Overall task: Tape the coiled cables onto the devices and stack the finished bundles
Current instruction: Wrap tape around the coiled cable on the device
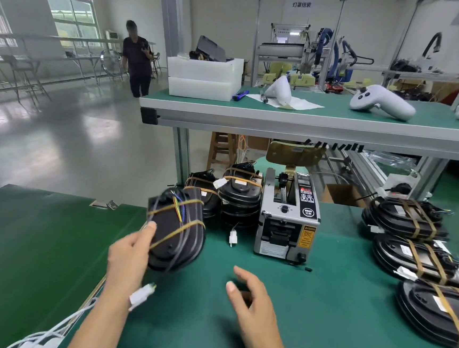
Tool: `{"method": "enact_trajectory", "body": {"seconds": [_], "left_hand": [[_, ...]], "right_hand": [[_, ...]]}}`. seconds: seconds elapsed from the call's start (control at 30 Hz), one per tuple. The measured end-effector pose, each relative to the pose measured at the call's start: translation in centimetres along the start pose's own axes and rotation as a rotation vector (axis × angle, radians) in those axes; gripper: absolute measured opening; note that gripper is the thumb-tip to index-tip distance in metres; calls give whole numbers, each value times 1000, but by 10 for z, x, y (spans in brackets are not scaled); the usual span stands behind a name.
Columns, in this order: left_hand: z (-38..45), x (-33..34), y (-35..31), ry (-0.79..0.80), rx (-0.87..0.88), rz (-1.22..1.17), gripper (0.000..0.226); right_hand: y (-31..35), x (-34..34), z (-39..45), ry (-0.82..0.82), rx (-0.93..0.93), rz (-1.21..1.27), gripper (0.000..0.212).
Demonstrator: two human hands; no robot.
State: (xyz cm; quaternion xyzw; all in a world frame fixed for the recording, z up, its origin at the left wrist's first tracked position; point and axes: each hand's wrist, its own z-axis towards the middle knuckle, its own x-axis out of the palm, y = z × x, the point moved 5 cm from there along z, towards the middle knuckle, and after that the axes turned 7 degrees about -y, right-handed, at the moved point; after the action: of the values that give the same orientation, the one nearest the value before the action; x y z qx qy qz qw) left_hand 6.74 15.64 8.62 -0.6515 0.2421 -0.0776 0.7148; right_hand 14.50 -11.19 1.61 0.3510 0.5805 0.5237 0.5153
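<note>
My left hand (129,256) grips a black oval device (176,230) lifted above the green table, thumb on its near edge. A coiled black cable is bound onto it by two tan tape strips, and a white connector (142,295) dangles below it. My right hand (250,298) hovers over the mat with fingers loosely spread, holding nothing. Two stacks of taped bundles (239,195) stand behind the held device, left of the tape dispenser (288,218). Three more taped bundles (415,255) lie in a row on the right.
A raised shelf (283,117) overhangs the back of the table, carrying white boxes and white plastic housings. A loose white connector (233,236) lies by the dispenser. A person (137,57) stands on the open floor at far left. White cables hang near my left forearm.
</note>
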Motion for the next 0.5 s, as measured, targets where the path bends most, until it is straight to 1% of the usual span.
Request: {"method": "enact_trajectory", "body": {"seconds": [0.1,0.17,0.23,0.3,0.4,0.5], "left_hand": [[31,1,-34,-138,-38,-59,53],[53,17,-55,-159,-64,-70,50],[72,38,-72,-149,-90,-38,54],[89,61,-82,-124,-80,23,53],[115,91,-86,-27,-37,117,49],[138,109,-88,50,21,208,50]], "right_hand": [[3,5,0,22,-102,-80,28],[3,4,1,14,-119,-83,25],[2,3,3,2,-114,-70,20],[1,3,5,-12,-102,-50,16],[0,2,8,-26,-93,-25,15],[1,2,8,-21,-101,-17,16]]}}
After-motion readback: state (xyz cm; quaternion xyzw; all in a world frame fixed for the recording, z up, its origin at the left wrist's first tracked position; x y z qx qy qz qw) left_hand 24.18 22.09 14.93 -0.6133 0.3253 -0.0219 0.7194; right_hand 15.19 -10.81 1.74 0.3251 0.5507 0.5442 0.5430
